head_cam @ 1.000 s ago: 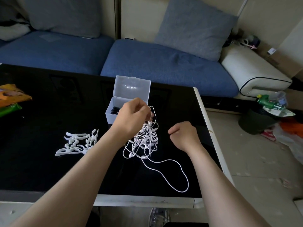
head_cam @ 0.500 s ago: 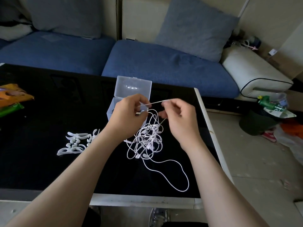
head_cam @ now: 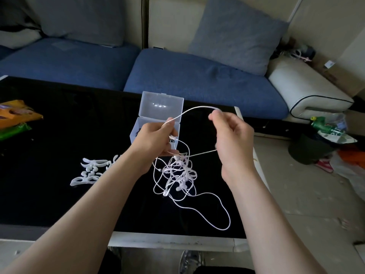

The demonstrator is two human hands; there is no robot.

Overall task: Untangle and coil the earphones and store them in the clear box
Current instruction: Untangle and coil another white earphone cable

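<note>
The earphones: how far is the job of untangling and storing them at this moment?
Early stage. Done: the clear box stands open on the table, lid up. In hand: the left hand and the right hand each pinch the cable of the earphones, one stretch arching between them. Left: the rest is a knotted bunch below; untangling, coiling and storing remain.

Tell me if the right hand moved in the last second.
Yes: right hand rose up-frame, now level with the clear box, pinching the earphones.
</note>
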